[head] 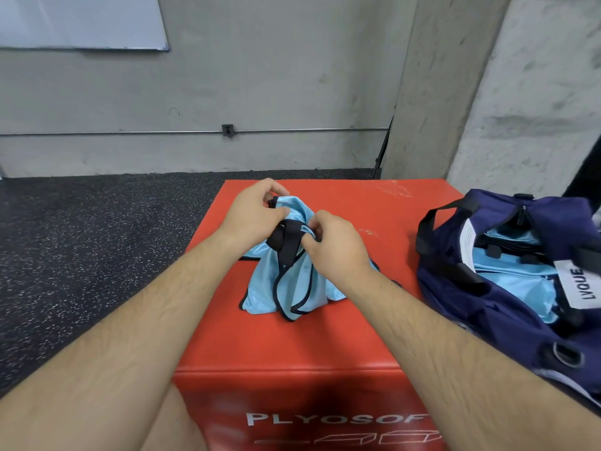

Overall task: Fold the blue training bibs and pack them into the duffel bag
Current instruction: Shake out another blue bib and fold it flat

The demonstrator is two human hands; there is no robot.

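fingers [280, 212] of your left hand [253, 214] and right hand [338, 250] pinch the dark trim of the blue bib [292, 288], holding it up, likely to find its shape; duffel bag [471, 323] stands open beside.

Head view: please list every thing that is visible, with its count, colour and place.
bib: one, light blue with dark trim, lifted at its top on the box
packed bibs: count unclear, light blue, folded inside the bag
bag: one, navy, open, on the box at right
box: one, red, centre
floor: black, speckled, left
whiteboard: one, white, wall upper left
pipe: one, grey, along the wall
left hand: pinches the bib's top
right hand: pinches the bib beside it
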